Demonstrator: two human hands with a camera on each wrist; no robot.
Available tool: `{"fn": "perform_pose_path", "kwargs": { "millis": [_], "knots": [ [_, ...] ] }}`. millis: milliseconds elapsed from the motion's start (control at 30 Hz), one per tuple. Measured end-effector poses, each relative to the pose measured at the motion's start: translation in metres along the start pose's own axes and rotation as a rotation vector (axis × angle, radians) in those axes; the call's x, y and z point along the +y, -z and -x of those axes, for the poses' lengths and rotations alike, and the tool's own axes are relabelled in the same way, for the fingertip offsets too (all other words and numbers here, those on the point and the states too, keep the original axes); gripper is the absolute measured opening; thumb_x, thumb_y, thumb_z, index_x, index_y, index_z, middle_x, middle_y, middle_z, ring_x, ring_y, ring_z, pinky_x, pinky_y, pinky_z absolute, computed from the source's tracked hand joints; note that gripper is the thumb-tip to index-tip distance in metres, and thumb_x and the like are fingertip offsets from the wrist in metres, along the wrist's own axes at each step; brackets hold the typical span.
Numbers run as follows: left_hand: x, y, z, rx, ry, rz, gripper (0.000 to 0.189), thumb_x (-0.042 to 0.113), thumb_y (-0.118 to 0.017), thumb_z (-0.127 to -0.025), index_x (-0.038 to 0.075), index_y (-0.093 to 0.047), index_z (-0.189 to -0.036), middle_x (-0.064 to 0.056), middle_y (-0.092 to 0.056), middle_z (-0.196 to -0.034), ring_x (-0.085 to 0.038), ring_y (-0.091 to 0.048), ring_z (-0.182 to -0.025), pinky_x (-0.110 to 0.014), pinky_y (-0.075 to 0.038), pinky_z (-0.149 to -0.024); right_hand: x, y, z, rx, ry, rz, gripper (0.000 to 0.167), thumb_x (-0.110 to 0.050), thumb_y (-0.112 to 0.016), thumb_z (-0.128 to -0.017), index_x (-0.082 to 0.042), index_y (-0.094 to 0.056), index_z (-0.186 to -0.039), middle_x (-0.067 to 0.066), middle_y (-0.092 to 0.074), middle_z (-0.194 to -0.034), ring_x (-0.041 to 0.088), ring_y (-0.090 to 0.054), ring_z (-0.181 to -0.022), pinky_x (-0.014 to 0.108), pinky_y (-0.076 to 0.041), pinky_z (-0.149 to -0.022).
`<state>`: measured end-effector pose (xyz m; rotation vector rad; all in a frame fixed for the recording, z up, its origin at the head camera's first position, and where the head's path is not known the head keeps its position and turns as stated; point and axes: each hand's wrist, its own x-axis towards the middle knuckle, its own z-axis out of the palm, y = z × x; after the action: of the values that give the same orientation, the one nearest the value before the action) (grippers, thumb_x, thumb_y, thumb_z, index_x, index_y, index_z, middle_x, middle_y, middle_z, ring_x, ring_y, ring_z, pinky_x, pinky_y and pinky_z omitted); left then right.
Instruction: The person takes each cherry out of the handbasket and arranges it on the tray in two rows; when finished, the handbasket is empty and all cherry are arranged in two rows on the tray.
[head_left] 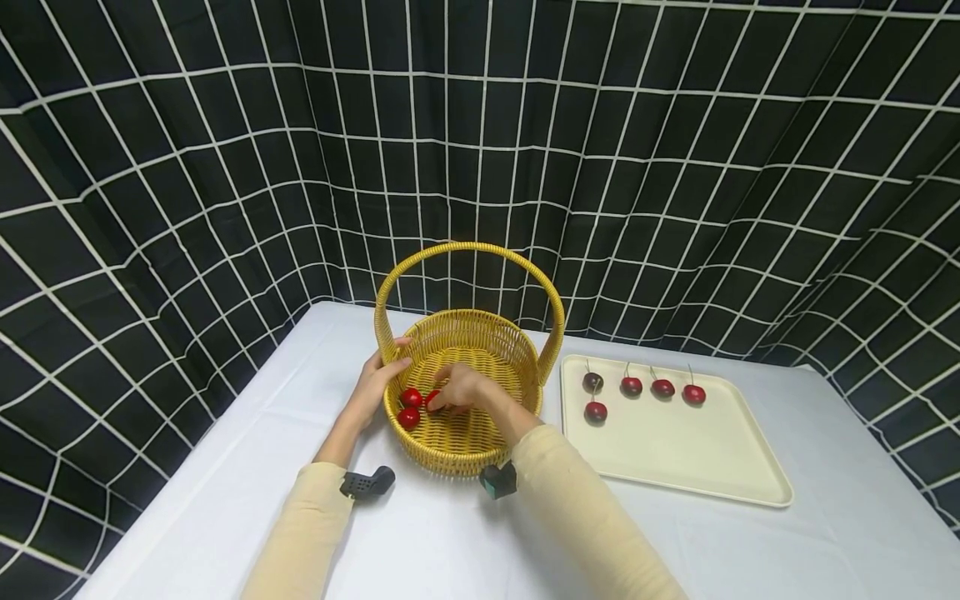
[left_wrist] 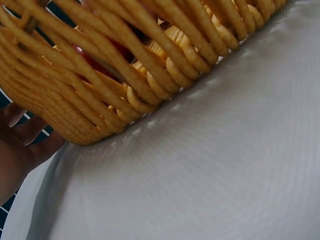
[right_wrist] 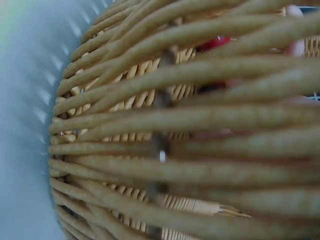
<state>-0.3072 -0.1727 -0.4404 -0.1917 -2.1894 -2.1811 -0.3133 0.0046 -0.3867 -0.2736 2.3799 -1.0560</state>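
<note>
A round yellow wicker basket (head_left: 450,460) with a tall arched handle stands on the white-covered table. My left hand (head_left: 369,387) grips its left rim beside the handle's foot; in the left wrist view, the fingers (left_wrist: 42,145) lie along the outer wall. My right hand (head_left: 467,390) reaches down inside the basket and pinches a red cherry (head_left: 432,400) at the fingertips, which partly cover it. Two more red cherries, an upper one (head_left: 411,397) and a lower one (head_left: 408,418), lie against the left inner wall. Through the weave, the right wrist view shows bits of red (right_wrist: 215,42).
To the basket's right lies a cream tray (head_left: 675,458) holding several dark red cherries with stems, including a lower-left one (head_left: 596,412) and a rightmost one (head_left: 693,394). A black curtain with white grid lines (head_left: 480,183) hangs behind the table and at both sides.
</note>
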Motion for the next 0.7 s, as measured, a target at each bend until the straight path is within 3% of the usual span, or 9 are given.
{"fn": "perform_pose_path", "kwargs": {
  "millis": [133,400,567,700],
  "knots": [
    [-0.002,0.0,0.0,0.011,-0.015,-0.006,0.044,0.017,-0.052,-0.096,0.007,-0.045,-0.138,-0.013,-0.039,-0.146,-0.028,-0.033,-0.133,-0.045,-0.02,-0.111,0.002,0.003,0.001,0.056,-0.009,-0.033,0.055,-0.003,-0.073,-0.083,0.005,-0.049,-0.132,0.01,-0.06,-0.087,0.021,-0.062,-0.078,0.031,-0.055,-0.072],
    [-0.003,0.0,0.0,-0.002,0.001,0.005,0.046,0.017,-0.051,-0.097,0.007,-0.042,-0.141,-0.013,-0.036,-0.148,-0.028,-0.03,-0.136,-0.045,-0.018,-0.112,0.009,0.014,0.002,0.13,0.019,-0.056,0.043,-0.003,-0.073,-0.082,0.005,-0.059,-0.123,0.01,-0.063,-0.09,0.021,-0.065,-0.076,0.027,-0.055,-0.067],
    [-0.003,0.0,0.0,0.009,0.002,-0.016,0.045,0.018,-0.051,-0.097,0.009,-0.043,-0.14,-0.013,-0.038,-0.147,-0.028,-0.031,-0.135,-0.045,-0.018,-0.112,0.013,0.019,0.0,0.071,0.046,-0.192,0.042,-0.003,-0.072,-0.083,0.004,-0.059,-0.123,0.01,-0.063,-0.095,0.015,-0.062,-0.071,0.025,-0.054,-0.066],
    [-0.003,0.001,-0.001,0.014,0.002,-0.022,0.044,0.019,-0.051,-0.096,0.009,-0.044,-0.139,-0.013,-0.039,-0.146,-0.029,-0.033,-0.134,-0.046,-0.018,-0.111,0.014,0.022,-0.002,0.0,0.058,-0.269,0.041,-0.003,-0.071,-0.084,0.004,-0.059,-0.124,0.01,-0.065,-0.096,0.018,-0.065,-0.077,0.028,-0.055,-0.071]
  ]
}}
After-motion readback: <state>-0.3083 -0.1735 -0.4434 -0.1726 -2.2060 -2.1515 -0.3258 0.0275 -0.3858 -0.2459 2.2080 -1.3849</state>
